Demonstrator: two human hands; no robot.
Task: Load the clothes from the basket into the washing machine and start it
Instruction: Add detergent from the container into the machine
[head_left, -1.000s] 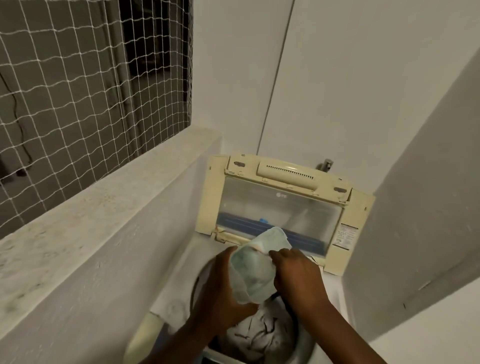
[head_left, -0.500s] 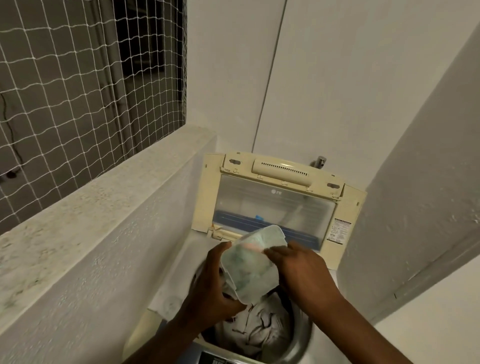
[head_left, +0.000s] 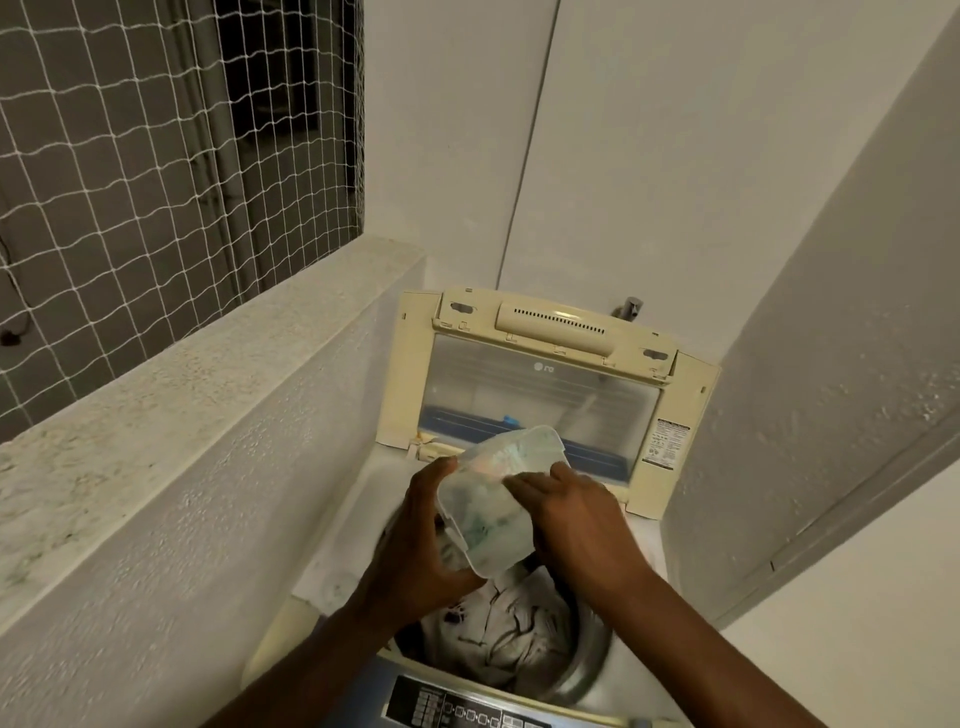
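The washer (head_left: 644, 613) fills the near centre, pressed between a white ledge (head_left: 197, 374) on the left and a wall on the right. Its lid (head_left: 540, 384) stands open at the far side, clear panel facing me. The drum (head_left: 582, 660) below holds pale crumpled clothes (head_left: 509, 634) with dark creases. The control panel (head_left: 457, 712) runs along the near edge.

Both my forearms reach in from the near edge and meet over the drum. My left hand (head_left: 415, 551) is turned palm right, thumb up, fingers (head_left: 457, 577) wrapped under a translucent tub (head_left: 493, 499) and clamped on its left side. My right hand (head_left: 576, 519) lies knuckles up, fingers closed over the tub's right edge. The tub is tilted, its far end raised toward the lid, near end dipping over the clothes. It looks cloudy, with faint greenish and orange smudges inside; I cannot tell what it holds.
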